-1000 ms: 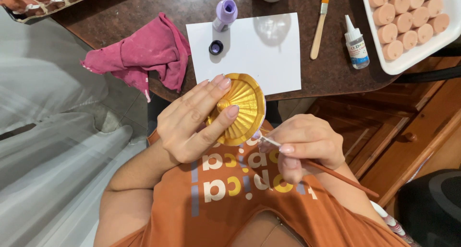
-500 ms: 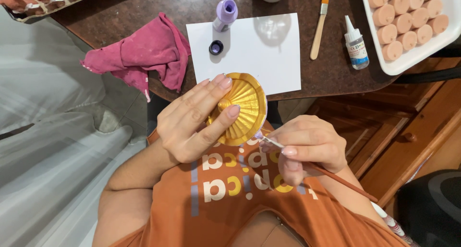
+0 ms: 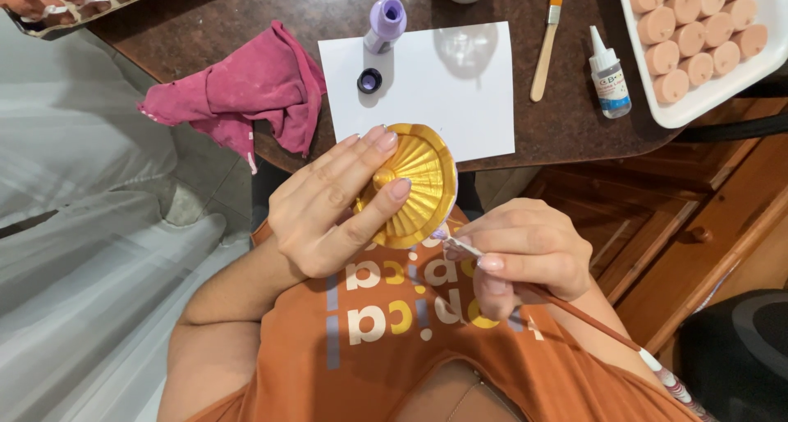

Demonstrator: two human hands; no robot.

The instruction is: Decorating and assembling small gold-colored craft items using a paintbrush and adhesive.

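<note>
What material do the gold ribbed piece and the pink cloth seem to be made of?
Gold ribbed piece: probably plaster or ceramic under metallic gold paint; its ribs shine, but the core is hidden. The left hand holds it. Pink cloth: soft woven fabric, matte, crumpled in loose folds. The right hand holds a thin brush, seemingly wooden-handled.

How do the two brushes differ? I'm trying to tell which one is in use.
The thin brush has a dark reddish handle and is held in the right hand, its tip at the gold dish. The flat brush has a pale wooden handle and orange band, and lies untouched on the table. Both are paintbrushes.
</note>
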